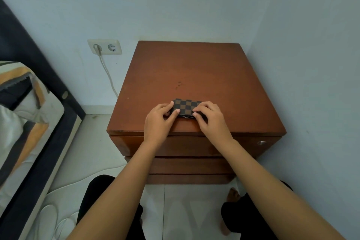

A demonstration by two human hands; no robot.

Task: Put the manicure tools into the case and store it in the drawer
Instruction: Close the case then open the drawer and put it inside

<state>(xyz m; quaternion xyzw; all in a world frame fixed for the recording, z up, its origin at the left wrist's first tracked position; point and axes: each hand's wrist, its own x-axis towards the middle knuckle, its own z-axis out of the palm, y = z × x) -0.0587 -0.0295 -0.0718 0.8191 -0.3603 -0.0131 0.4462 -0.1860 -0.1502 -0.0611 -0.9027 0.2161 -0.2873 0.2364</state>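
Note:
A small case with a brown and black checker pattern lies closed near the front edge of a brown wooden nightstand. My left hand grips its left end, thumb on top. My right hand grips its right end, fingers pressing along the front edge. No manicure tools are visible outside the case. Below the top, the nightstand's drawers are all closed.
The nightstand stands in a corner against pale walls. A double wall socket with a white cable plugged in is at the left. A bed with a dark frame and patterned bedding lies far left. My knees rest on white floor tiles.

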